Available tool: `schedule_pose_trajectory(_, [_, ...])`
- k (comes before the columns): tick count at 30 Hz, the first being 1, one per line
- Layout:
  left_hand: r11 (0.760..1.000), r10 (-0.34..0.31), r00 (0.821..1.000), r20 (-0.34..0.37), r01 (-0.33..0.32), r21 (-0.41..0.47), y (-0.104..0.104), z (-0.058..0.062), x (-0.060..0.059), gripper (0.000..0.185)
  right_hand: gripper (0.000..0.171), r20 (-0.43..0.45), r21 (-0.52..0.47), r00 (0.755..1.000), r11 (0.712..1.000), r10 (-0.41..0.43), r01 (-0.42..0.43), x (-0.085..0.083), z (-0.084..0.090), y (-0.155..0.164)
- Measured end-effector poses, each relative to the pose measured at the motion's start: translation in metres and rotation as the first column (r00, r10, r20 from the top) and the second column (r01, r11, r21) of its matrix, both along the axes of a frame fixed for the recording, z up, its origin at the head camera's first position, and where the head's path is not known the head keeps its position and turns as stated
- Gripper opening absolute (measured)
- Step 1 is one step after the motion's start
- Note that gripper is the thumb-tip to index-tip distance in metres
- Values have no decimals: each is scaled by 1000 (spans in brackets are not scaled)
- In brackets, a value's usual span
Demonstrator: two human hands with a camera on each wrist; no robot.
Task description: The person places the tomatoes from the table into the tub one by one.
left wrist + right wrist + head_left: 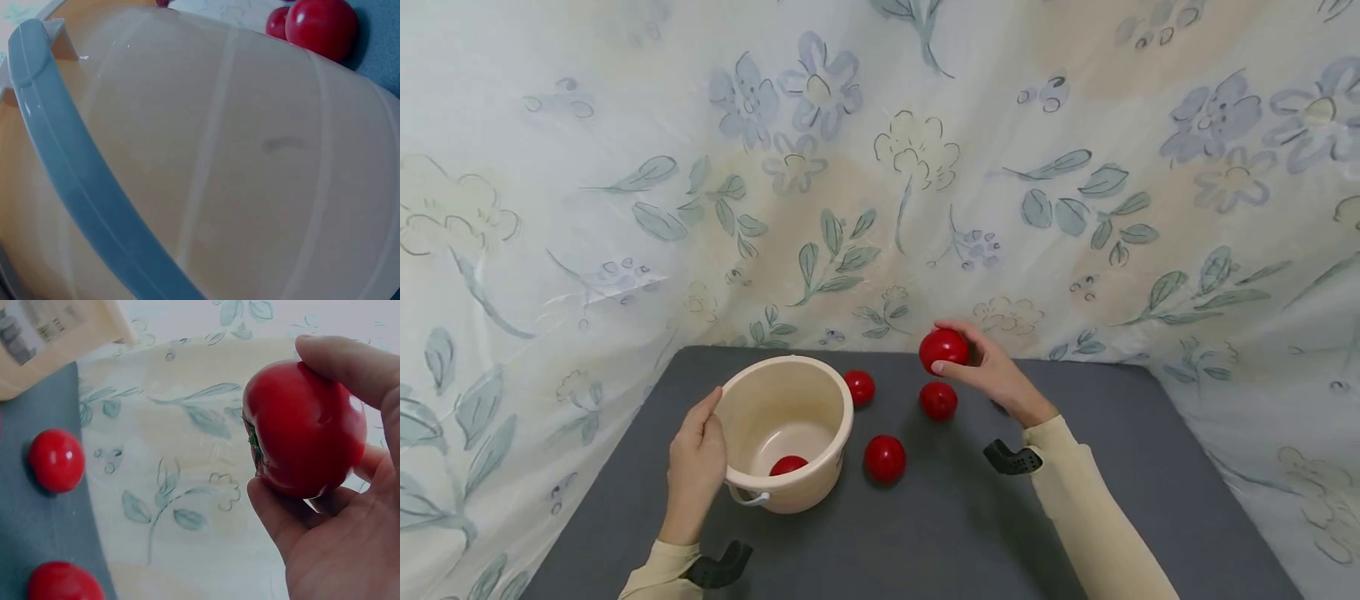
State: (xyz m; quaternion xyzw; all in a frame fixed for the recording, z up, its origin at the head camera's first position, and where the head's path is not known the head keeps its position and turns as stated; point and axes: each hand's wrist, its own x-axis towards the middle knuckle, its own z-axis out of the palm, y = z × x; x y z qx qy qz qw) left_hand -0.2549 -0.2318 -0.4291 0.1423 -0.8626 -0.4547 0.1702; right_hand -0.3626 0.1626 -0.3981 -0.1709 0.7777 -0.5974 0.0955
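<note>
A cream plastic bucket stands on the table's left half, and my left hand grips its rim from the left. Inside it lies a red tomato. My right hand holds another tomato in the air between thumb and fingers; the right wrist view shows its green stem end. On the table right of the bucket are three more: a far tomato, one below the right hand, a tomato, and a nearer tomato. The bucket's wall and grey-blue handle fill the left wrist view, hiding the left hand.
The dark grey table meets a floral curtain at its back edge and sides. Each wrist wears a black camera mount. A small dark thing, mostly hidden, lies behind the right wrist.
</note>
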Motion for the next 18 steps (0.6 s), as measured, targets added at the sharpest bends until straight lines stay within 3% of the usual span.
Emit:
schedule_pose_trajectory(5, [1000, -5, 1000, -15, 4, -3, -4, 7, -4, 47, 61, -44, -54, 999, 999, -1, -1, -6, 16, -8])
schedule_pose_trajectory(18, [1000, 5, 1000, 3, -5, -11, 1, 1, -2, 47, 62, -62, -38, 998, 999, 1, -4, -2, 38, -29])
